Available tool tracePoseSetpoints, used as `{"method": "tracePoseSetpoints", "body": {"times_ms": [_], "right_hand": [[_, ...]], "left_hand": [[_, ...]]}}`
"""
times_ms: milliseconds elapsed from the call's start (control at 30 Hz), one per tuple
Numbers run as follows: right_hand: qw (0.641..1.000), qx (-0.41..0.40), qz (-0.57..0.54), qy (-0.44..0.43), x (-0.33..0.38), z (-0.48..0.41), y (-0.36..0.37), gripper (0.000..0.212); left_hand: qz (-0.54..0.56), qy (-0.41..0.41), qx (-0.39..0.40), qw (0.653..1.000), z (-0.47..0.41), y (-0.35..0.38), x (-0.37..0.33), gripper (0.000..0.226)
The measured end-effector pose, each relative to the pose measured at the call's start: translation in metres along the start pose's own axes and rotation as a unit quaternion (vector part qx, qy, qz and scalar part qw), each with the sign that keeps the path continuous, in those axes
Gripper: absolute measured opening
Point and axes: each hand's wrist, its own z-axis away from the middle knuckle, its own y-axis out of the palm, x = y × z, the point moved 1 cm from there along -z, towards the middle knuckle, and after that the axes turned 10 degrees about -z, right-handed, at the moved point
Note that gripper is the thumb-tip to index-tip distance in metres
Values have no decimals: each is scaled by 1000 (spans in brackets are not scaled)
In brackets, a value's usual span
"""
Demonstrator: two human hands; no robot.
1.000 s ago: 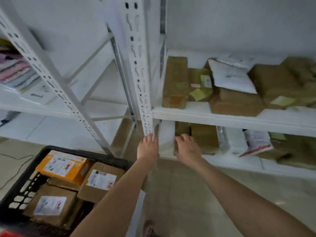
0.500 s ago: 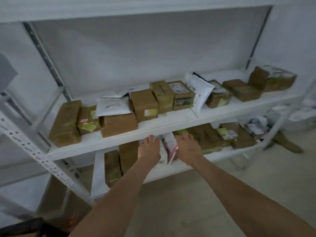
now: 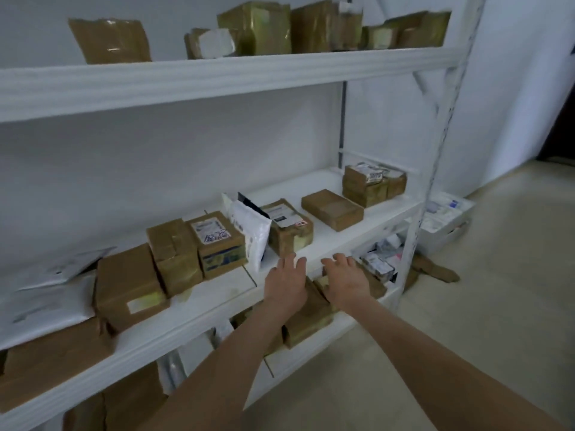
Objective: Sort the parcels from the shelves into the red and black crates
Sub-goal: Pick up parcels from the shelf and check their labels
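Parcels (image 3: pixel 174 253) sit in a loose row on the middle shelf (image 3: pixel 224 289), several label-up, with more on the shelves above and below; neither crate is in view. Left hand (image 3: pixel 284 283) and right hand (image 3: pixel 345 279) reach side by side over the shelf's front edge, fingers spread and empty, probably to take the labelled box (image 3: pixel 291 231) just beyond them from both sides.

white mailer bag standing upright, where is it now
Head view, near centre: the white mailer bag stands on the middle shelf between a blue-printed box and a labelled brown box, just beyond the left hand.
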Motion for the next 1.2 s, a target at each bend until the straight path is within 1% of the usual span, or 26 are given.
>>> {"method": "tracePoseSetpoints", "body": {"times_ms": [200, 333, 433, 500, 567, 633, 733, 833, 933, 1000, 1067, 1133, 1200], "right_hand": [[1000, -8, 3, 27, -45, -86, -17, 59], [998, -16, -10, 52, -75, -131, -27, 55], [997, 0, -27, 75, -99, -156, -31, 53], [995, 5, -43, 88, -113, -175, -36, 51], [992, 11, -76, 100, -124, -197, -41, 48], [987, 22, -116, 112, -132, -220, -48, 46], [977, 44, -175, 111, -145, -255, -54, 56], [975, 93, -183, 79, -158, -284, -53, 58], [966, 122, -216, 73, -172, -304, -54, 61], [961, 141, -232, 56, -180, -314, -55, 60], [956, 151, -247, 44, -185, -320, -55, 58], [949, 161, -267, 49, -186, -321, -59, 55], [941, 169, -286, 61, -191, -323, -60, 44]], "left_hand": [[36, 17, 0, 999, -108, 8, -24, 63], [76, 22, 6, 997, -168, 13, -38, 56], [123, 5, 30, 992, -199, 21, -54, 54], [167, -9, 48, 985, -218, 27, -63, 57], [217, -40, 71, 973, -237, 33, -68, 62], [271, -87, 82, 955, -254, 38, -71, 64], [341, -158, 87, 923, -278, 42, -72, 62], [373, -227, 84, 895, -297, 48, -75, 56], [393, -296, 80, 867, -308, 51, -83, 50], [414, -344, 88, 838, -312, 53, -89, 48], [458, -382, 103, 796, -313, 57, -94, 48], [499, -406, 107, 758, -311, 59, -99, 46], [511, -424, 94, 742, -309, 58, -99, 45]]}}
